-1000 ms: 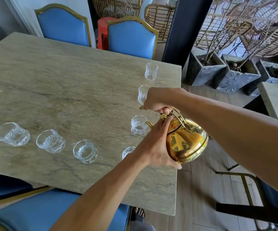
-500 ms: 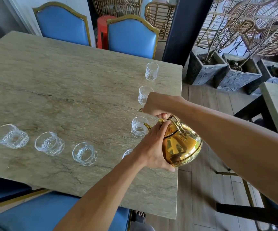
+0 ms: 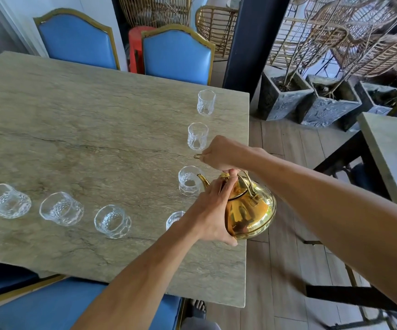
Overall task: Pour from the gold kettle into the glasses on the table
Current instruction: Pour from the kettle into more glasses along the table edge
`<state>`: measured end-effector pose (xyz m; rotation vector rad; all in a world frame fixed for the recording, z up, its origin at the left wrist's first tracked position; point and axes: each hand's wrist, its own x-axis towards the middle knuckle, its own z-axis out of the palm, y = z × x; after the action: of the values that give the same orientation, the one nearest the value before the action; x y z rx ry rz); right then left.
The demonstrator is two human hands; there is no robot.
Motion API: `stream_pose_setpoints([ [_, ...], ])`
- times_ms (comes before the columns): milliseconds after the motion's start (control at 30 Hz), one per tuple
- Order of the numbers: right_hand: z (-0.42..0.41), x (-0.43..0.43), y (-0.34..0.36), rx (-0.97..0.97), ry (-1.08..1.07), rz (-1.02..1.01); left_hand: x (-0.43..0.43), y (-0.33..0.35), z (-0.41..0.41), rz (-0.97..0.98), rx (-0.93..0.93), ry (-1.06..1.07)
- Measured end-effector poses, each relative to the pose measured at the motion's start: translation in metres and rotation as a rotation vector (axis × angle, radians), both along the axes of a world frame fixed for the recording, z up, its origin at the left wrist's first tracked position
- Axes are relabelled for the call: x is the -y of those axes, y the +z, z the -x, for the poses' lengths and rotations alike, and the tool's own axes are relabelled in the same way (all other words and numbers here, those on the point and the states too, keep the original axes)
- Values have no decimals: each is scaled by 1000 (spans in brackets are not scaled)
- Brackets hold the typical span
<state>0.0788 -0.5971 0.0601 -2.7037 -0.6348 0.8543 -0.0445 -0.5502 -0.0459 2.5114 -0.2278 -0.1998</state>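
A shiny gold kettle (image 3: 249, 213) is tilted to the left above the table's right edge. My right hand (image 3: 223, 154) grips its wire handle from above. My left hand (image 3: 213, 210) presses on the lid and the kettle's side. The spout hangs right at the rim of a clear glass (image 3: 189, 181) on the stone table (image 3: 85, 139). Another glass (image 3: 174, 219) is partly hidden behind my left hand. Two more glasses (image 3: 198, 136) (image 3: 206, 102) stand farther along the right edge. Three wider glasses (image 3: 113, 221) (image 3: 61, 209) (image 3: 4, 201) line the near side.
Two blue chairs (image 3: 177, 53) with gold trim stand behind the table, another blue seat (image 3: 49, 306) is below its near edge. Stone planters (image 3: 283, 96) and rattan chairs fill the right background. A second table (image 3: 395, 151) is at the right.
The kettle and both hands have shifted slightly left and lower, bringing the spout closer to the rim of the glass. The glasses have not moved.
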Motion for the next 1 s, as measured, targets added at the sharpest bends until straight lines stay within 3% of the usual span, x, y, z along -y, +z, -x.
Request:
stream_pose_setpoints([
  [733,16,32,44,119,-154,-212,-3,44,-1,-169,157,-146],
  [1000,-15,34,46,245,-91,-249,-12,43,-43,-233,163,-122],
])
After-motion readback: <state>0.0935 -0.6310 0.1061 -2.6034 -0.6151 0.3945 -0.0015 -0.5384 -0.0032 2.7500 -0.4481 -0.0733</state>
